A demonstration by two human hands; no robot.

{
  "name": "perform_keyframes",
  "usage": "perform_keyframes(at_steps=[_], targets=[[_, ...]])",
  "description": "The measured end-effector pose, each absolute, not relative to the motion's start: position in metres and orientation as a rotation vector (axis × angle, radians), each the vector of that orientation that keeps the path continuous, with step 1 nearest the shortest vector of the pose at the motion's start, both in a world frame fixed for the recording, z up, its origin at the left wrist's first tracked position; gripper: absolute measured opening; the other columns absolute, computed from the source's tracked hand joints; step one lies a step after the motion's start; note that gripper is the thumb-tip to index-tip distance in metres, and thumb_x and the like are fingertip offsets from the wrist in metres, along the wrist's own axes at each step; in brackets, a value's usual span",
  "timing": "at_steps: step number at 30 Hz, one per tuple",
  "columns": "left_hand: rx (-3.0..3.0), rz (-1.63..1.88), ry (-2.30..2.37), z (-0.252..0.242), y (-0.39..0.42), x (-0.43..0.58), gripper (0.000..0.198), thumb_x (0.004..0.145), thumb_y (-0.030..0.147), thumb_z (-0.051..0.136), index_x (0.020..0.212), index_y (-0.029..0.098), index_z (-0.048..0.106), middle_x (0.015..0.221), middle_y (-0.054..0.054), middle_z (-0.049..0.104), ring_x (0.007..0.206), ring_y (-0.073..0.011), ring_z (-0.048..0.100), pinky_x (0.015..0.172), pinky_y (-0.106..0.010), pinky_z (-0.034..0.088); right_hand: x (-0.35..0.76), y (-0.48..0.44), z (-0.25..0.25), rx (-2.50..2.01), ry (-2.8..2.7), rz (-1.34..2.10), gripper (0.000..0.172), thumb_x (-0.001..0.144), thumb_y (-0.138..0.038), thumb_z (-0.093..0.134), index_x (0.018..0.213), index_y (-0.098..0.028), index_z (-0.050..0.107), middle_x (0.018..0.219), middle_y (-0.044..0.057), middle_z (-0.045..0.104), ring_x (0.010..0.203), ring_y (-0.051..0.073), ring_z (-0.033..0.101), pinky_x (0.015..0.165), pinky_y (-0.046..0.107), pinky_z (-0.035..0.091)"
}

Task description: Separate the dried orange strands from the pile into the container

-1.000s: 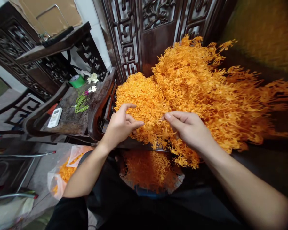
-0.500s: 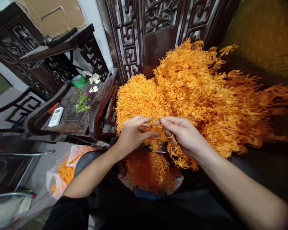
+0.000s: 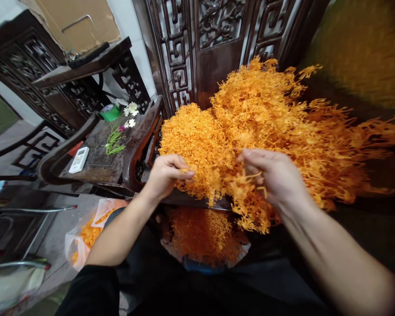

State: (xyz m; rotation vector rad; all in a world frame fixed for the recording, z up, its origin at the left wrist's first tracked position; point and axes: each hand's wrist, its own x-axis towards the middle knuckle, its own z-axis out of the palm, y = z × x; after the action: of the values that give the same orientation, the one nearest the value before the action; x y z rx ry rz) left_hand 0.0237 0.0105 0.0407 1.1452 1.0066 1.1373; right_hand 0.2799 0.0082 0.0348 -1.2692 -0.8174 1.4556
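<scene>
My left hand [image 3: 164, 175] is closed in a pinch, thumb against forefinger, with a small orange piece [image 3: 185, 170] showing at the tips. It hovers in front of a heap of small orange pieces [image 3: 191, 136]. To the right, my right hand [image 3: 273, 173] curls its fingers round a branched orange plastic sprig [image 3: 245, 180]; motion blurs the tips. Behind this hand rises a larger pile of stringy orange sprigs [image 3: 260, 105]. Both heaps touch each other on the dark wooden seat. The hands are apart.
Left stands a carved dark wooden chair [image 3: 88, 149] bearing a white remote [image 3: 79, 159], green tape roll [image 3: 110, 112], green stems [image 3: 114, 142] and white flowers [image 3: 131, 109]. A plastic bag [image 3: 82, 252] of orange pieces lies on the floor. Below my hands are more orange pieces [image 3: 197, 237].
My hands have drawn apart from near contact: the left moved left and closed into a pinch, the right moved right. The chair and heaps stay in place.
</scene>
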Motion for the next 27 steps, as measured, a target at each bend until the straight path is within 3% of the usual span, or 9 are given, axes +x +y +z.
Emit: perform_keyframes(at_steps=[3,7,9,13,15,17,19,22,27], targets=[[1.069,1.22,1.037,0.043,0.03,0.006,0.03,0.054,0.016,0.093,0.062,0.015,0.064,0.061,0.002,0.065,0.052,-0.0113,0.066,0.043,-0.018,0.04,0.295,0.012,0.038,-1.331,-0.814,1.356,0.021,0.086,-0.037,0.075,0.075,-0.02,0.07,0.045,-0.007,0.036,0.037,0.006,0.027,0.042,0.03,0.009],[1.29,1.325,1.267,0.023,0.071,0.002,0.026,0.069,0.023,0.088,0.092,0.013,0.08,0.077,-0.005,0.077,0.066,-0.0145,0.072,0.052,-0.021,0.05,0.286,0.009,0.031,-1.291,-1.088,1.586,0.028,0.08,-0.046,0.078,0.074,-0.02,0.071,0.044,-0.006,0.037,0.038,0.007,0.027,0.042,0.029,0.011],[1.436,1.34,1.329,0.017,0.083,0.008,0.025,0.074,0.024,0.084,0.096,0.013,0.082,0.089,-0.008,0.08,0.065,-0.0137,0.071,0.052,-0.022,0.052,0.278,0.007,0.026,-1.266,-1.167,1.641,0.033,0.078,-0.051,0.08,0.075,-0.02,0.071,0.044,-0.007,0.038,0.039,0.007,0.027,0.042,0.028,0.012],[1.598,0.922,1.055,0.036,0.069,0.023,0.018,0.077,0.026,0.081,0.094,0.018,0.085,0.124,-0.013,0.077,0.073,-0.016,0.074,0.048,-0.022,0.05,0.268,0.007,0.02,-1.33,-1.243,1.623,0.041,0.075,-0.059,0.079,0.076,-0.019,0.072,0.044,-0.007,0.037,0.038,0.008,0.027,0.041,0.028,0.013],[1.603,0.687,0.948,0.05,0.053,0.028,0.017,0.078,0.025,0.082,0.094,0.021,0.086,0.132,-0.012,0.074,0.076,-0.0162,0.075,0.05,-0.023,0.052,0.266,0.008,0.018,-1.373,-1.299,1.605,0.044,0.075,-0.063,0.077,0.078,-0.019,0.072,0.044,-0.008,0.034,0.039,0.008,0.025,0.042,0.028,0.013],[1.639,0.569,0.917,0.059,0.042,0.031,0.016,0.078,0.025,0.082,0.093,0.021,0.086,0.123,-0.011,0.078,0.08,-0.0169,0.075,0.057,-0.024,0.056,0.265,0.007,0.015,-1.396,-1.375,1.591,0.047,0.076,-0.066,0.075,0.079,-0.019,0.074,0.045,-0.008,0.032,0.04,0.008,0.024,0.042,0.028,0.013],[1.676,0.524,0.946,0.062,0.038,0.032,0.013,0.078,0.026,0.082,0.088,0.019,0.085,0.101,-0.01,0.082,0.078,-0.0164,0.074,0.062,-0.024,0.057,0.263,0.006,0.015,-1.409,-1.463,1.58,0.05,0.077,-0.069,0.073,0.08,-0.019,0.075,0.046,-0.008,0.03,0.041,0.008,0.023,0.043,0.027,0.012],[1.599,0.548,1.031,0.062,0.039,0.031,0.011,0.077,0.025,0.081,0.083,0.015,0.083,0.075,-0.006,0.078,0.064,-0.0135,0.069,0.058,-0.024,0.057,0.263,0.004,0.019,-1.436,-1.586,1.54,0.054,0.079,-0.072,0.07,0.077,-0.018,0.076,0.046,-0.007,0.03,0.043,0.008,0.022,0.045,0.028,0.013],[1.476,0.619,1.068,0.069,0.044,0.028,0.006,0.073,0.017,0.081,0.077,0.014,0.08,0.066,-0.004,0.075,0.057,-0.0132,0.069,0.059,-0.025,0.059,0.27,0.005,0.029,-1.407,-1.693,1.45,0.056,0.079,-0.073,0.072,0.066,-0.019,0.073,0.05,-0.004,0.041,0.046,0.008,0.027,0.046,0.028,0.017]])
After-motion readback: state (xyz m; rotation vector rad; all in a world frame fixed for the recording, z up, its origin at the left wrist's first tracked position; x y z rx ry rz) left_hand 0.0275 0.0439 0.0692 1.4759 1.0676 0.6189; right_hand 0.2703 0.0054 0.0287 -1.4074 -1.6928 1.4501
